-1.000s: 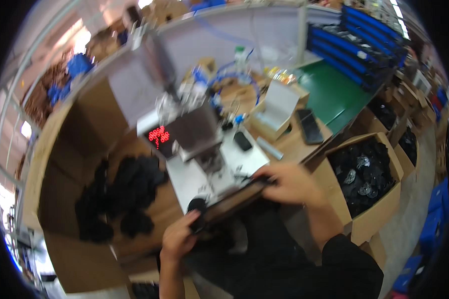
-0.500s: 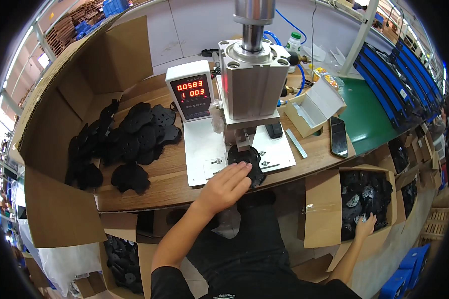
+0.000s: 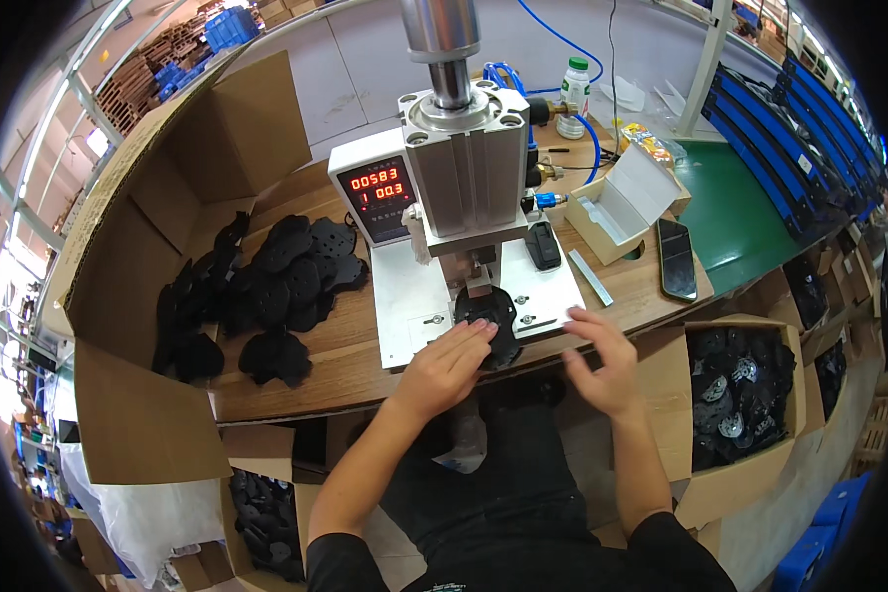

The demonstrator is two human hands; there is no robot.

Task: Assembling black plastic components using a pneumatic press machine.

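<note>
Black plate [image 3: 504,314] lies under my left hand [image 3: 442,369], fingers together, thumb hidden, grip unclear; my right hand [image 3: 608,369] hovers, fingers apart.

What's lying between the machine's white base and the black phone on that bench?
In the head view, a thin pale strip lies there on the wooden tabletop, nearer the white base than the phone.

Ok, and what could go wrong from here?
The left hand rests on the black part, fingertips close to the press head; they might get pinched if it came down.
The part seems to overhang the white base plate, so it could tip or shift.
The phone lies near the table edge and might get knocked off.
</note>
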